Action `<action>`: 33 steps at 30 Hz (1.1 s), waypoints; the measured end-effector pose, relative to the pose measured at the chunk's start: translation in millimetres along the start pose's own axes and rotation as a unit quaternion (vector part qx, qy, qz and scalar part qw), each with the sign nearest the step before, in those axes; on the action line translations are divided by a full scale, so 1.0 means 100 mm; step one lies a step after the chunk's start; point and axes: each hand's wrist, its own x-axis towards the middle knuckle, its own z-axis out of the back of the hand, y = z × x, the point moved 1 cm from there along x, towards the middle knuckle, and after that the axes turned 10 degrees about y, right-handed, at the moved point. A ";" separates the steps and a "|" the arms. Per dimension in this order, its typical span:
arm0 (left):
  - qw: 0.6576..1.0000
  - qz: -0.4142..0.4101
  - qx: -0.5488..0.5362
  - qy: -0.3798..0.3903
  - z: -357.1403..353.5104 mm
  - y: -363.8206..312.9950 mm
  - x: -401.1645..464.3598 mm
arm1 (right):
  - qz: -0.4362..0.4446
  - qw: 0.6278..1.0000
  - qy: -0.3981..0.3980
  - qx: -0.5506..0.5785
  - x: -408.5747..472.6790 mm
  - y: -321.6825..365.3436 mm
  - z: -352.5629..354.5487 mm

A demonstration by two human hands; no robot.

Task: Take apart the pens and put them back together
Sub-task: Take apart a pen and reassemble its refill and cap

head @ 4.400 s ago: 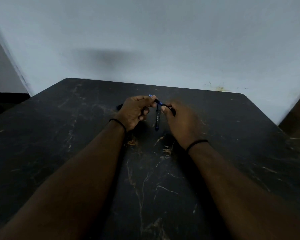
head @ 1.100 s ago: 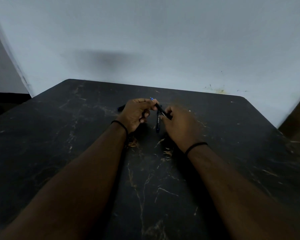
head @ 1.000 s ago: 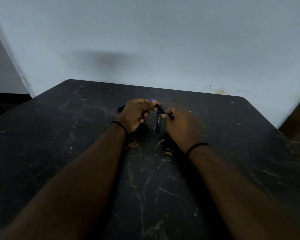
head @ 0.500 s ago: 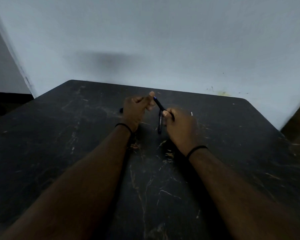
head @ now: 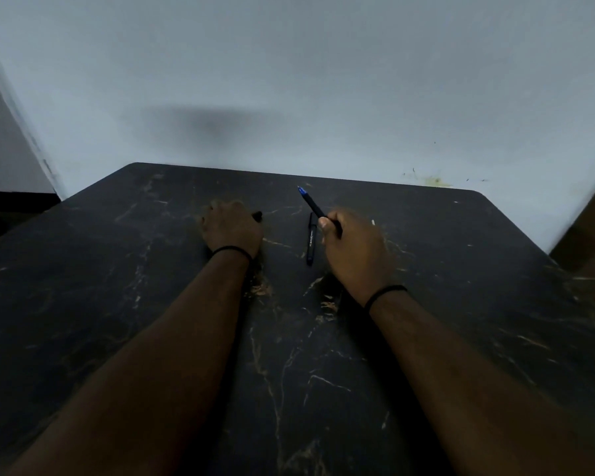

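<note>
A black marble-patterned tabletop with pale veins [head: 323, 372] fills the view below a plain grey-white wall [head: 289, 63], and the two hands sit well apart on it. The right hand [head: 352, 250] grips a slim black pen barrel with a blue end [head: 311, 202], angled up and away to the left, while the left hand [head: 231, 228] is curled over a small black piece [head: 257, 215] poking out by its knuckles (too hidden to identify). Between the hands, a second black pen part with a blue tip [head: 311, 240] lies flat on the table, close to the right hand.
</note>
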 end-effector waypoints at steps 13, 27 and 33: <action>0.925 -0.147 -0.350 -0.032 -0.11 -0.15 0.02 | -0.018 1.000 -0.001 -0.003 0.04 -0.08 -0.05; 0.902 -0.244 -0.356 -0.024 -0.13 -0.20 0.02 | -0.050 0.997 -0.024 -0.050 0.06 -0.18 0.00; 0.889 -0.265 -0.373 -0.005 -0.13 -0.22 0.01 | -0.034 0.998 -0.024 -0.046 0.07 -0.21 -0.01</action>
